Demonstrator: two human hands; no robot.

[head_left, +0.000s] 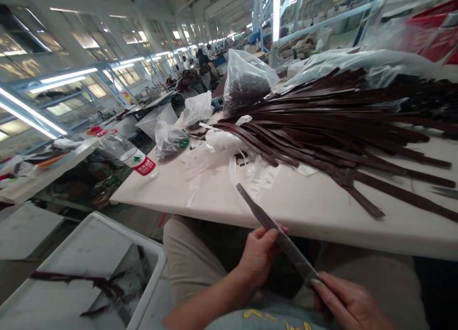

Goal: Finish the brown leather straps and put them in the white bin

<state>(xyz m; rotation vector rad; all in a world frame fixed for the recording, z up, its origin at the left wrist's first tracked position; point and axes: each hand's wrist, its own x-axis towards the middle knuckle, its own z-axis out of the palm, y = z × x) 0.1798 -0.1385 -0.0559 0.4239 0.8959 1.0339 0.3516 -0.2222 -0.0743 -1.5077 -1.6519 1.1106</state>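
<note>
Brown strip (295, 251), 1 pc, 2 hands (259, 253)

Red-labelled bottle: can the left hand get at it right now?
Probably, once freed: the left hand is pinching the dark strip. Mostly bare tabletop lies between it and the bottle; the clear bag beside the bottle looks clear of the way.

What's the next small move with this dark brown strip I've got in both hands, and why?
I'd probably slide the left hand along the dark brown strip toward its far end, with the right hand as an anchor. Both hands grip the strip, but that end sticks out past the left fingers, unheld, by the edge of the white table.
</note>
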